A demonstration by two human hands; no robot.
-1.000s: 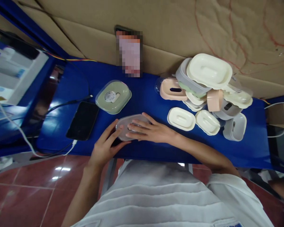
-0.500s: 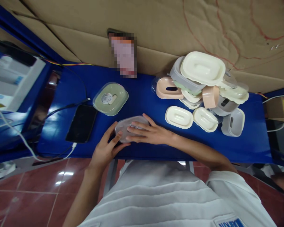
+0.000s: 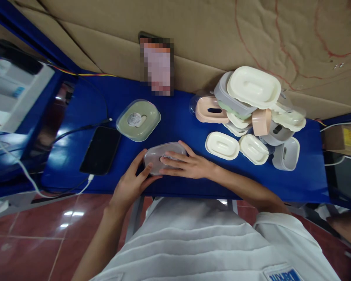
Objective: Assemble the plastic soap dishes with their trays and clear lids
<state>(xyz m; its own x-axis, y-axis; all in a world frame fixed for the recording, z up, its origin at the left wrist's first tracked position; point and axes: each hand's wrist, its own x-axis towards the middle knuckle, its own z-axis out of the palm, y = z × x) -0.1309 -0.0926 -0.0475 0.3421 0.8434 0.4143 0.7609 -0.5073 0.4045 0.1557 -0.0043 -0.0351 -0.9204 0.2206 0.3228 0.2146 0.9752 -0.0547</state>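
A grey rounded plastic container [image 3: 154, 159] with a clear cover and a round sticker rests near the front edge of the blue table. My left hand [image 3: 131, 179] grips its left end, thumb on top and fingers along the sides. Across its top lies my right hand [image 3: 190, 163], fingers stretched out and apart, partly covering the sticker. Beyond it, to the left, sits a pale green container [image 3: 143, 132] of similar shape with a clear cover and a round sticker.
A black phone [image 3: 100, 150] with cables lies left. At right is a pile of cream, grey and peach container parts, including a cream lid [image 3: 222, 145] and a grey box [image 3: 289, 154]. Cardboard [image 3: 105, 47] backs the blue table [image 3: 187, 191]. A blurred-out device leans there.
The view has shifted slightly. Both hands keep nearly the same place on the grey container, and the other items stay put.
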